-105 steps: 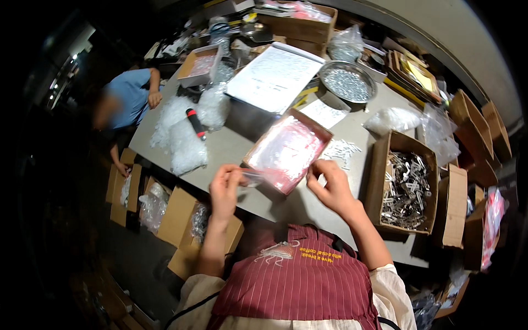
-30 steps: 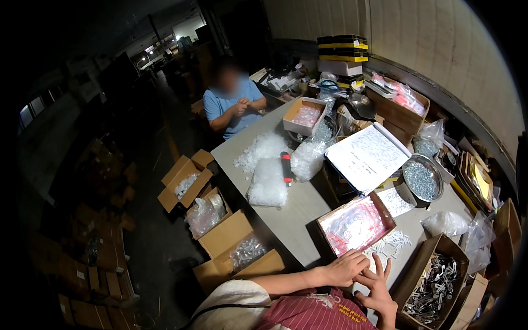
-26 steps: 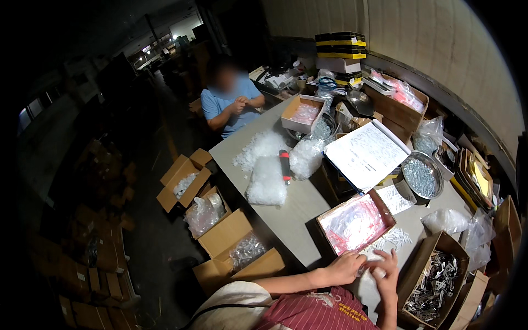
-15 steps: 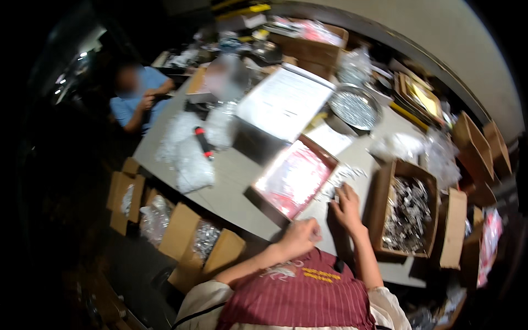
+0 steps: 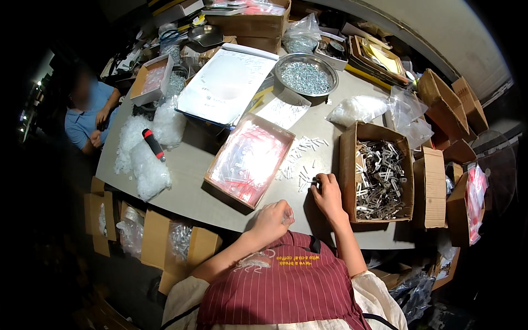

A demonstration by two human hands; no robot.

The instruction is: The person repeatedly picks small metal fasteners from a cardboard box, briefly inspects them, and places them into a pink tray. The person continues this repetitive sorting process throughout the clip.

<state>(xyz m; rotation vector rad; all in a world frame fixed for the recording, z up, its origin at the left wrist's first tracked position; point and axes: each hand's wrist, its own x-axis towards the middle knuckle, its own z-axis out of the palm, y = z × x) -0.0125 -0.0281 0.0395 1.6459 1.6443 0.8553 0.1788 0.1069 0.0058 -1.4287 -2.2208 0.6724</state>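
Observation:
My left hand (image 5: pixel 270 221) is closed near the table's front edge, just above my apron. From its fingers shows a piece of clear film that looks like a small plastic bag (image 5: pixel 288 216). My right hand (image 5: pixel 329 197) rests on the table with fingers bent and tips together. A small dark bit shows at those tips, too small to name. Beside them lie loose slim whitish pieces (image 5: pixel 304 177), several more spreading away behind. Left of these, a shallow cardboard box (image 5: pixel 213 182) holds clear bags with pink-red edges (image 5: pixel 250 159).
To the right stands a cardboard box (image 5: pixel 347 181) full of metal clips (image 5: pixel 382 179). Farther back are a metal bowl (image 5: pixel 279 82) of small shiny parts, a clipboard with paper (image 5: pixel 228 82) and filled bags (image 5: pixel 357 110). A red-black tool (image 5: pixel 153 145) lies leftward. A seated person (image 5: pixel 91 115) is at far left.
The whole view has swung, so the table's things sit farther left and higher. My right fingers, earlier stretched over the whitish pieces, are now bent together beside them. My left hand stays closed.

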